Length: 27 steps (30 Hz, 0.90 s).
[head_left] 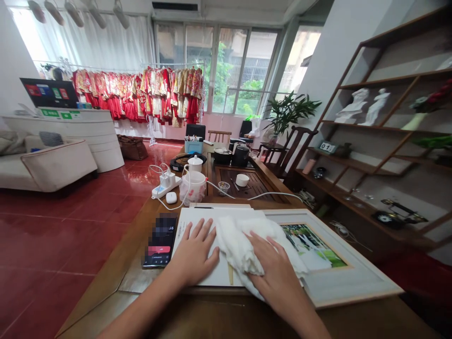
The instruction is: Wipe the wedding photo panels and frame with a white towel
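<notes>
My left hand (194, 254) lies flat on a white board (208, 279), its fingers spread and nothing in them. With my right hand (270, 266) I grip a bunched white cloth (233, 240), fingers curled over its folds. The cloth rests across the board's right part and overlaps a framed photo (314, 245) in a pale wide frame on the right. Part of that photo is hidden under the cloth. A thin yellowish strip (230, 274) lies on the board between my hands.
A phone (160, 240) lies left of the board. Behind stand a power strip (165, 186), a white earphone case (171, 197), a lidded cup (195, 163), a tub (192, 187) and a tea tray (257, 181). A white cable (268, 193) crosses the table. Shelves (374, 127) rise at right.
</notes>
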### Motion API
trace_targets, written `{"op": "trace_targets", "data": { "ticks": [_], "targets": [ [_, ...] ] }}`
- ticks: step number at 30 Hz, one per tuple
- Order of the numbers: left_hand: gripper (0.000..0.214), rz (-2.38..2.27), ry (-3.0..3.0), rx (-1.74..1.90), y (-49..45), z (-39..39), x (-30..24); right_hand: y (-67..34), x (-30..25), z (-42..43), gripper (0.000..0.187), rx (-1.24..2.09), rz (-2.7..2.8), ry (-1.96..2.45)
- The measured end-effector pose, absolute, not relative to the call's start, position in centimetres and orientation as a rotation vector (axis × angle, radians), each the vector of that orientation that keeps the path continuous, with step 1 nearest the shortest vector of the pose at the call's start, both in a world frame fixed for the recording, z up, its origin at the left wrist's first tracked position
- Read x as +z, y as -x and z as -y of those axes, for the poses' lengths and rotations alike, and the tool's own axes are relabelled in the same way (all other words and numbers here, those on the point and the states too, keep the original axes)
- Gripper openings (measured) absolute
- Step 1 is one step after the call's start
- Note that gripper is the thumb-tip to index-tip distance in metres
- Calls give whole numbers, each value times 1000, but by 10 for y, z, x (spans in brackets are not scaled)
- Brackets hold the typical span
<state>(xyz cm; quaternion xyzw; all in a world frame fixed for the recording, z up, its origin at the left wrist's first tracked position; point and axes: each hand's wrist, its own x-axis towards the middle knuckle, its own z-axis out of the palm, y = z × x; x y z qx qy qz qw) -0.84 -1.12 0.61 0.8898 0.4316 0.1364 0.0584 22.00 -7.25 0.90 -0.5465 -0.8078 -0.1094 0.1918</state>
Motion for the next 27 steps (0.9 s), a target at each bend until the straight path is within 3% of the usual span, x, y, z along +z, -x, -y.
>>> {"op": "trace_targets", "data": {
  "ticks": [14, 27],
  "targets": [
    [54, -1308, -2705, 379, 8, 10, 6, -210, 17, 29, 42, -350, 2193, 1633],
    [56, -1309, -2687, 402, 8, 11, 6, -212, 15, 89, 46, -424, 2295, 1589]
  ]
}}
